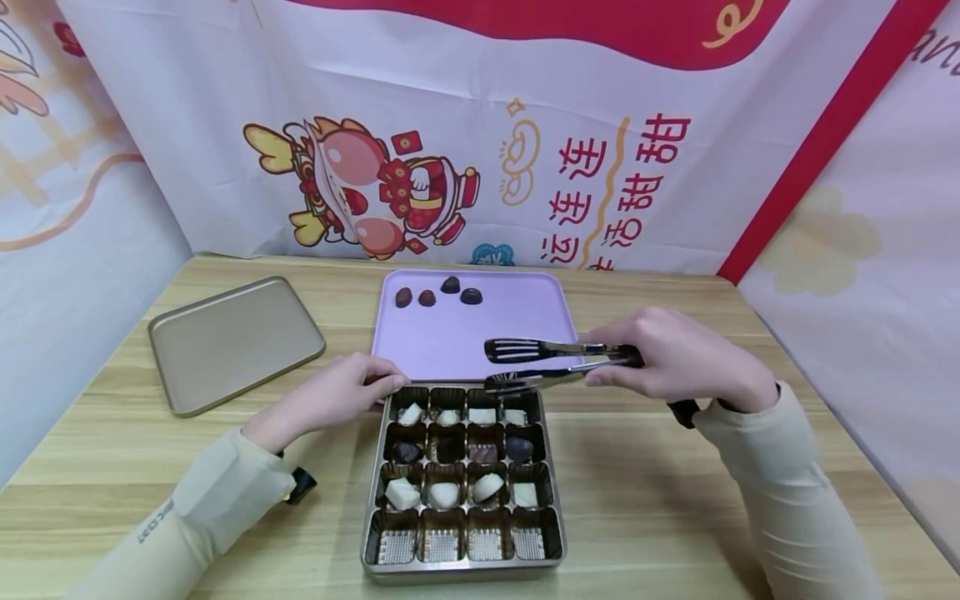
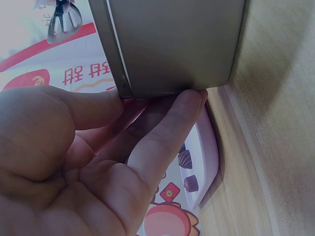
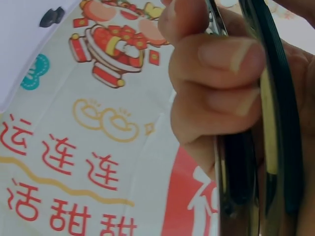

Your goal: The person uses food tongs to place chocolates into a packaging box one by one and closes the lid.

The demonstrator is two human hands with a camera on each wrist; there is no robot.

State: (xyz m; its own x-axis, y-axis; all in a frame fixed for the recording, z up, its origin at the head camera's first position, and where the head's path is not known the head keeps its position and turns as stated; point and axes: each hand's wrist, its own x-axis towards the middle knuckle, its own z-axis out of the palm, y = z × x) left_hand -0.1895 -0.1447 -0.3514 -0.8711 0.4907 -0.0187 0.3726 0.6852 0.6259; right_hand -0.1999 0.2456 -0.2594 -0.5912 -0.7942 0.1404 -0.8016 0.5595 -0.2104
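A metal box [image 1: 465,573] with a brown compartment insert stands on the table. White chocolates [image 1: 444,496] sit in its far row and its third row, dark chocolates [image 1: 520,449] in the second. The nearest row shows bare ribbed bottoms. At the box's far left corner my left hand [image 1: 348,392] grips the edge between thumb and fingers; its palm shows in the left wrist view [image 2: 98,182]. My right hand [image 1: 667,358] holds black-ended tongs [image 1: 555,350], their tips apart above the box's far right corner. No chocolate shows between the tips.
Behind the box lies a purple tray [image 1: 517,321] with several brown chocolates [image 1: 427,297] near its far left edge. A gold-brown tray [image 1: 236,342] rests at the left of the wooden table [image 1: 645,517]. A printed cloth [image 1: 465,100] hangs along the back.
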